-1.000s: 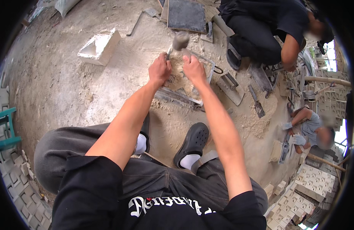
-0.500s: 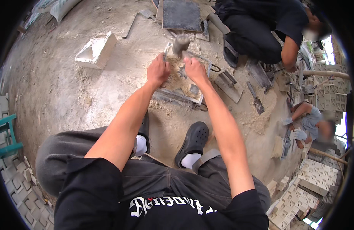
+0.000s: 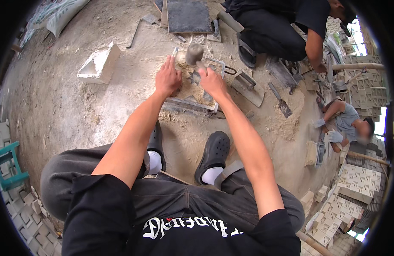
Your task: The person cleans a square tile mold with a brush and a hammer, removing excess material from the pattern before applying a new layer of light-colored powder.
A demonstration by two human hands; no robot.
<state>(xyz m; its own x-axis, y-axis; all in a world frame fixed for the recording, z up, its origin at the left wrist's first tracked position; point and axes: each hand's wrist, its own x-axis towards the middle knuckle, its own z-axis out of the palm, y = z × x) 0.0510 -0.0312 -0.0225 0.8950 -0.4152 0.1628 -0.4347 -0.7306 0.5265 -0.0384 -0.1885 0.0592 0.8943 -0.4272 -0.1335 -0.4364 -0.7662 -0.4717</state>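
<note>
Head view, clock read from frame's middle. Metal frame (image 3: 191,105) with sandy fill (image 3: 186,91) set at 12 o'clock from wearer's shoes (image 3: 214,154). Mallet (image 3: 194,53), head at 12, clamped by handle in right hand (image 3: 212,82). Left hand (image 3: 168,81) laid at 9, fingers straight; whether anything is gripped beneath cannot be told. Probably best: short, even blows given, frame steadied, left fingers kept clear, star-shaped piece (image 3: 194,77) left unjarred. Frame's 9 o'clock side hidden by left hand; mallet's height above fill hard to judge.
</note>
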